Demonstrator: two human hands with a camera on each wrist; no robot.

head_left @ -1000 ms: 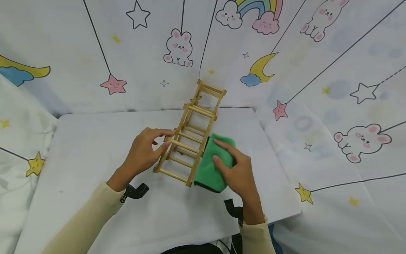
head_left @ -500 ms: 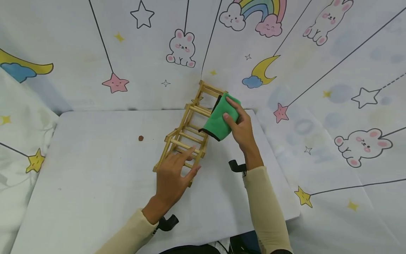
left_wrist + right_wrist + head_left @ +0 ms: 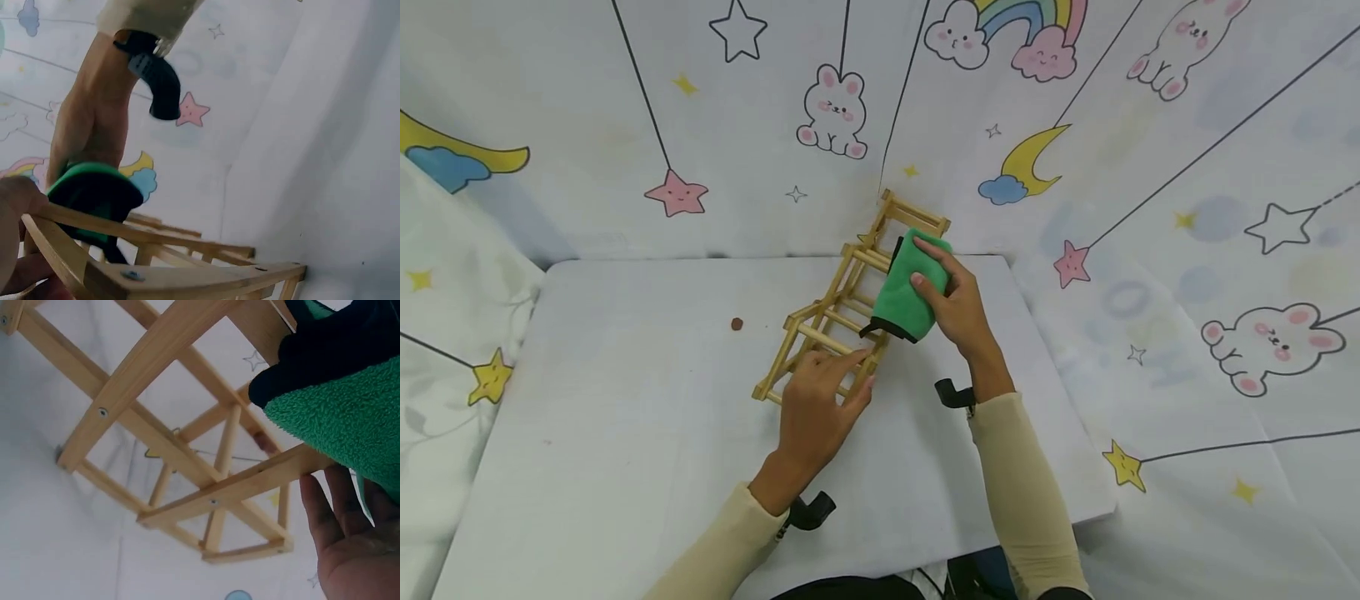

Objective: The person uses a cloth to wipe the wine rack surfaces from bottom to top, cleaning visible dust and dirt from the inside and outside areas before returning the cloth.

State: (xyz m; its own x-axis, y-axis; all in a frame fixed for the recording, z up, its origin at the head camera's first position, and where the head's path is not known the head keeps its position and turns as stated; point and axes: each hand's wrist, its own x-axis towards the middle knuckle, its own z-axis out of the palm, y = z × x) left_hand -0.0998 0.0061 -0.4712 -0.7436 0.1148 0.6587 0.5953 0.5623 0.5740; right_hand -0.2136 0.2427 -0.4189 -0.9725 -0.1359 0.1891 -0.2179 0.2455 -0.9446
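A light wooden ladder-like rack (image 3: 824, 337), with rails joined by round rungs, leans across the middle in the head view. My left hand (image 3: 816, 408) holds its lower right side between thumb and fingers. In the left wrist view, part of that hand (image 3: 14, 203) shows at the rack's corner. My right hand (image 3: 958, 312) grips a folded green towel (image 3: 912, 282) with dark edging against the rack's upper right side. Close up in the right wrist view, the towel's terry cloth (image 3: 350, 419) wraps over a rail, and fingertips (image 3: 319, 503) rest under the wood.
The white tabletop (image 3: 625, 400) lies under the rack. A small brown round piece (image 3: 737, 324) lies left of the rack. Behind the table hangs a white curtain (image 3: 752, 125) printed with stars and rabbits.
My right hand has carried the towel up along the rack's right side, then slightly back down. My left hand has moved from the rack's left side to its lower right, uncovering the brown piece.
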